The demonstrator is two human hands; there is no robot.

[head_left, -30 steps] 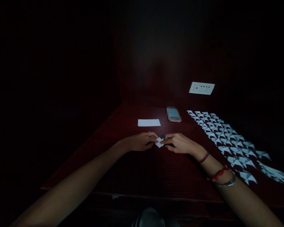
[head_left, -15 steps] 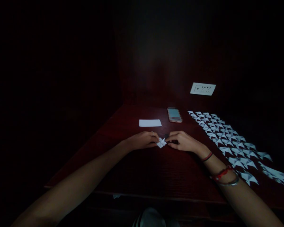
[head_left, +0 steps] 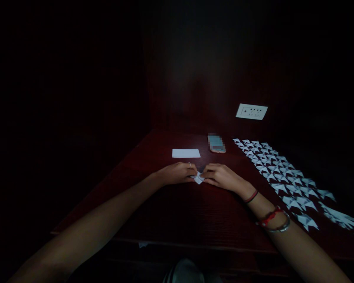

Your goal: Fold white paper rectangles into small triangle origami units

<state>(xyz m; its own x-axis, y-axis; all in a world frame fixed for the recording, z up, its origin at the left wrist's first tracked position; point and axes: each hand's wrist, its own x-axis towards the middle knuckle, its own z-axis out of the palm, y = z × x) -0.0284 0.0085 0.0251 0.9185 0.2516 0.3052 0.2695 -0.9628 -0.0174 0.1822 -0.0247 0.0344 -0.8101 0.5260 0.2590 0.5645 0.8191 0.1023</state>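
The fingertips hide both side edges of the small folded paper (head_left: 198,180), so its creases are hard to make out in the gloom; it lies on the bench (head_left: 177,220) between the left hand (head_left: 179,173) and the right hand (head_left: 221,176), the fingers of each grasping one side. The near ends of both forearms are cut off by the frame, and darkness swallows most of the wall. Half a second ago the right fingers sat farther out and two pointed flaps showed, whereas now they cover the right-hand flap.
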